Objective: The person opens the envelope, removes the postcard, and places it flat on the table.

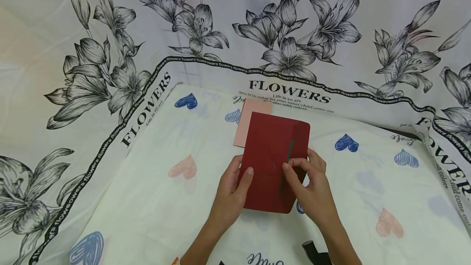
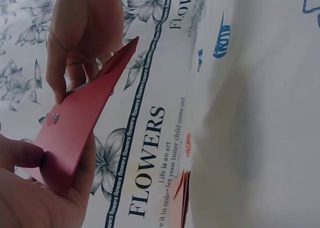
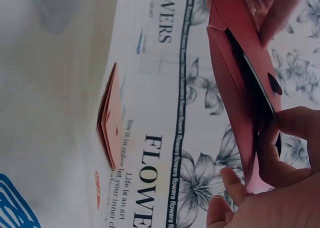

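A red paper envelope (image 1: 266, 150) is held up over the cloth, tilted. My left hand (image 1: 235, 187) grips its left edge, thumb on the front. My right hand (image 1: 310, 183) is at the opening by the flap, and its thumb and forefinger pinch the edge there. In the right wrist view the envelope (image 3: 235, 93) gapes, with the forefinger reaching into it and a thin pale edge showing in the dark slot. What lies deeper inside is hidden. A small heart-shaped cut (image 2: 55, 119) shows on the front panel in the left wrist view.
Pink folded envelopes (image 3: 111, 123) lie on the cloth just beyond the red one, partly covered by it in the head view. A black object (image 1: 314, 252) sits by the right forearm at the bottom edge. Flower-printed cloth (image 1: 206, 72) rises behind.
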Motion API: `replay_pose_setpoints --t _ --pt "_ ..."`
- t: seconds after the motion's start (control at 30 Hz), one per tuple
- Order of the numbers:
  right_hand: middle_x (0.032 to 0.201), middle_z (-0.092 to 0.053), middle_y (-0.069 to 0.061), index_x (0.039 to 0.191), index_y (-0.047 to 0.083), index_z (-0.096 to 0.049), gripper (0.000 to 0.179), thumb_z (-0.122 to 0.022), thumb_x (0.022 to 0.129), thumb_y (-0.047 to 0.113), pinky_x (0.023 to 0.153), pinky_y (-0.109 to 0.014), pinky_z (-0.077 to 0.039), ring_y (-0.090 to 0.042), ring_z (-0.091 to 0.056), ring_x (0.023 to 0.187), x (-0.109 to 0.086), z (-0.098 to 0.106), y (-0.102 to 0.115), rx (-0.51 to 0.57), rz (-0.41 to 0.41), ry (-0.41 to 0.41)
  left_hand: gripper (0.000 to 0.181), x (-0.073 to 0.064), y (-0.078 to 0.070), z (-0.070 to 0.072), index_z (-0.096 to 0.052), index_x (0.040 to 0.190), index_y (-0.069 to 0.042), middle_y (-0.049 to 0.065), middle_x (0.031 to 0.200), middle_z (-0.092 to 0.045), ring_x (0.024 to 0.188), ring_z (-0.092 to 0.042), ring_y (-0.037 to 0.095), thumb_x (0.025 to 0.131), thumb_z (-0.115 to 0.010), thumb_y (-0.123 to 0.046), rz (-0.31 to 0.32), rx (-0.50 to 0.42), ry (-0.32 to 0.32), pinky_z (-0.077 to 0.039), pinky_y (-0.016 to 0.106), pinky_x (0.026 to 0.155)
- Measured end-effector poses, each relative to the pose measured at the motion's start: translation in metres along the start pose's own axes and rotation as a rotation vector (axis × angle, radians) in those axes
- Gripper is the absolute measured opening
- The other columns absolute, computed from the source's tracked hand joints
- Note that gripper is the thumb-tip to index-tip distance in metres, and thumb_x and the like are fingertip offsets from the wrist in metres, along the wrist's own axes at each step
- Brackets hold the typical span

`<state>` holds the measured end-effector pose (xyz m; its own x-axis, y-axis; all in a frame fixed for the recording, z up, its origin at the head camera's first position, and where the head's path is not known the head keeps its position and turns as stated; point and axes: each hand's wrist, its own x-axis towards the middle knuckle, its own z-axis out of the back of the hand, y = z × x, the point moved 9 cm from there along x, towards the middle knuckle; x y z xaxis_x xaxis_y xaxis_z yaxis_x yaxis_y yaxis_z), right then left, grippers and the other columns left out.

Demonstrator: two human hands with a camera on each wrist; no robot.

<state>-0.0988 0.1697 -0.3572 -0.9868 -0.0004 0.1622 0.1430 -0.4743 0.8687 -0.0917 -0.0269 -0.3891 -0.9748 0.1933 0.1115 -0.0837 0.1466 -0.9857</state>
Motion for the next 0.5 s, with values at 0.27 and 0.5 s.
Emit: replay_pose_setpoints --t 0.27,0.5 --pt "0.158 -0.048 -0.002 0.106 0.011 -0.075 0.014 -0.070 0.104 0.024 0.100 -0.052 -0.055 -0.020 -0.030 0.150 0.003 0.012 -0.001 -0.064 -0.002 -0.055 0.030 0.003 0.001 0.008 -0.054 0.143 -0.022 0.001 0.129 -0.071 0.114 -0.071 0.025 0.113 -0.052 -0.021 -0.019 0.034 -0.028 -0.060 0.040 0.093" --pt "0.149 -0.056 -0.001 0.105 0.009 -0.072 0.015 -0.069 0.104 0.024 0.100 -0.037 -0.046 -0.012 -0.039 0.137 0.004 0.017 -0.007 -0.072 -0.013 -0.102 0.030 0.003 0.000 0.015 -0.055 0.142 -0.025 -0.002 0.130 -0.071 0.113 -0.071 0.022 0.112 -0.053 -0.020 -0.010 0.039 -0.050 -0.061 0.041 0.092"
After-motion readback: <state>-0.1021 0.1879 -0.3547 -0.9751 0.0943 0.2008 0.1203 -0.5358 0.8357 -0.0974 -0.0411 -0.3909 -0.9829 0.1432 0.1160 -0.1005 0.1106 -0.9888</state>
